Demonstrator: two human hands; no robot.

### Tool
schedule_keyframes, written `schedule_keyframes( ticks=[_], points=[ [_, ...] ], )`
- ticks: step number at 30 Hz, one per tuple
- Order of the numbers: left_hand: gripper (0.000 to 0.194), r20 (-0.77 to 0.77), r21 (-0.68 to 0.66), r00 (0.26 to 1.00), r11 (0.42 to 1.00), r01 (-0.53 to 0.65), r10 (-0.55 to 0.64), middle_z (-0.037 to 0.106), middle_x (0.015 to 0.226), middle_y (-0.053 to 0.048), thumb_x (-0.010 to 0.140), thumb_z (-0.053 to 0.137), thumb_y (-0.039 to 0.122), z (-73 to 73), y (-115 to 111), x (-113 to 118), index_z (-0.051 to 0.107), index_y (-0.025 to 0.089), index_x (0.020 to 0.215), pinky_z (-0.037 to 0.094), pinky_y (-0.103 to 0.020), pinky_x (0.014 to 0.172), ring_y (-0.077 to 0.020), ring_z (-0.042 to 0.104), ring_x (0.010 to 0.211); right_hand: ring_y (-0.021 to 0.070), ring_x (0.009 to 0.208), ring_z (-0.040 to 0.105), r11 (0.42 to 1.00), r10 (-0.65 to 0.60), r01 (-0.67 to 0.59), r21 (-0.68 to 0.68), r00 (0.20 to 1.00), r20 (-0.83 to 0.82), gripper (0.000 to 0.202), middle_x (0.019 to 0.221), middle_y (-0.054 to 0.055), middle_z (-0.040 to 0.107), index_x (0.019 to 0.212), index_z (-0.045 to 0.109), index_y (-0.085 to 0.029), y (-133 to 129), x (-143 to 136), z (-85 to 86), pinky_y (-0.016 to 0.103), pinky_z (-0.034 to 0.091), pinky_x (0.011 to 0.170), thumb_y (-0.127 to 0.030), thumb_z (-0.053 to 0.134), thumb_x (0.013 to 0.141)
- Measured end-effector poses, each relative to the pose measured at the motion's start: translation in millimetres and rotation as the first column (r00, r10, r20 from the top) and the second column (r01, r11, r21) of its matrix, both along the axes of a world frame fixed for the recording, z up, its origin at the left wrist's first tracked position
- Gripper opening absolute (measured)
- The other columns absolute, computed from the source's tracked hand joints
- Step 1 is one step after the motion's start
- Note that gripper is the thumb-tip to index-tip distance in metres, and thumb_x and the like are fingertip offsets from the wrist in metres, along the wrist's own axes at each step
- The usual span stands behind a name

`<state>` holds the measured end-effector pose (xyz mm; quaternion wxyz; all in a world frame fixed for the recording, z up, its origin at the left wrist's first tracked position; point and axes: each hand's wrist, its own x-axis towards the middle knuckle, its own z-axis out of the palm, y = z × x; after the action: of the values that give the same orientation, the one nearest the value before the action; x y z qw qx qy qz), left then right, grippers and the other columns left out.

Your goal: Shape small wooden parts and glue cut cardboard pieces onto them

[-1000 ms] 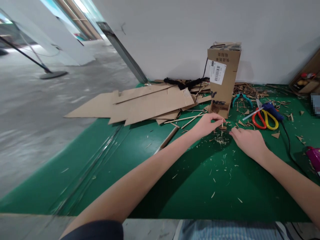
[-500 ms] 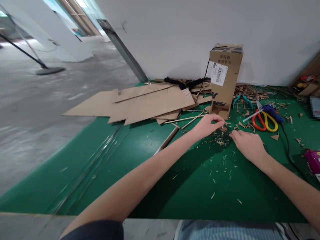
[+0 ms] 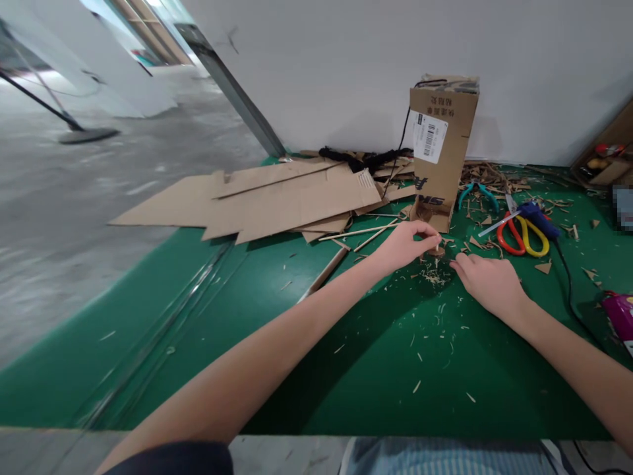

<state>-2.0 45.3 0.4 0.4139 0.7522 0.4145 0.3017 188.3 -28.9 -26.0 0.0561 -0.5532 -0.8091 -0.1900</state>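
Closest to me, the green counter (image 3: 494, 373) carries scattered pale slivers, and farther in they thicken into a small heap of shavings (image 3: 434, 274) just on my side of the work. My right hand (image 3: 487, 280) comes in low from the right, its fingers curled and drawn together at the tips; I cannot tell whether they grip something thin or meet only each other. My left hand (image 3: 403, 247) reaches across with thumb and forefinger pinching a short pale stick (image 3: 437, 247), which stands roughly upright at a small brown disc (image 3: 440, 253). This little piece sits between my two hands, just beyond the shavings; whether the disc touches the counter I cannot make out.

I judge the step in hand to be fine work on this piece, the left fingers steadying it while the right ones attend to its near side. The next move, I'd say, calls for a firm, level pinch on the left and small, careful motions on the right, since so slight a part could easily tip.

Past my hands lie scissors (image 3: 519, 235) with red and yellow handles, what looks like a blue glue gun (image 3: 541, 221), and teal pliers (image 3: 489, 196). A tall cardboard box (image 3: 455, 152) stands behind the piece, near the wall (image 3: 321, 72).
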Motion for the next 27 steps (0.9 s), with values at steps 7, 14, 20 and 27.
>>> schedule_keyframes(
  ticks=[7,14,20,27],
  points=[
    [0.018,0.043,-0.027,0.996,0.996,-0.080,0.081,0.066,0.082,-0.005,0.083,0.057,0.031,-11.7,2,1,0.065,0.016,0.079,0.046,-0.026,0.056,-0.0141,0.057,0.065,0.0118,0.045,0.055,0.999,0.031,-0.032,-0.021,0.999,-0.039,0.037,0.062,0.000,0.063,0.078,0.059,-0.020,1,1,2.3,0.027,0.010,0.045,-0.036,0.032,0.099],
    [0.015,0.112,0.111,0.979,0.976,-0.185,0.173,0.063,0.088,-0.007,0.082,0.060,0.028,-29.9,6,-7,0.064,0.017,0.073,0.048,-0.030,0.068,-0.0187,0.060,0.084,0.0108,0.047,0.053,0.994,0.100,-0.105,-0.030,0.984,-0.145,0.034,0.059,-0.002,0.061,0.073,0.057,-0.019,4,6,-0.3,0.028,0.012,0.047,-0.034,0.038,0.097],
    [0.010,0.201,0.089,0.955,0.967,-0.239,0.217,0.062,0.090,-0.007,0.084,0.060,0.024,-27.3,1,-8,0.063,0.017,0.077,0.049,-0.031,0.070,-0.0188,0.060,0.087,0.0101,0.048,0.051,0.988,0.083,-0.110,-0.111,0.971,-0.222,0.032,0.059,-0.003,0.060,0.076,0.058,-0.019,6,6,0.3,0.029,0.014,0.048,-0.035,0.040,0.097],
    [0.008,0.180,0.217,0.961,0.945,-0.245,0.208,0.055,0.101,-0.008,0.086,0.057,0.021,-20.3,-5,-10,0.063,0.018,0.083,0.050,-0.035,0.082,-0.0185,0.057,0.095,0.0096,0.050,0.052,0.973,0.105,-0.162,-0.165,0.945,-0.310,0.028,0.061,-0.004,0.060,0.078,0.060,-0.019,5,9,6.0,0.027,0.018,0.048,-0.032,0.043,0.096]
  ],
)
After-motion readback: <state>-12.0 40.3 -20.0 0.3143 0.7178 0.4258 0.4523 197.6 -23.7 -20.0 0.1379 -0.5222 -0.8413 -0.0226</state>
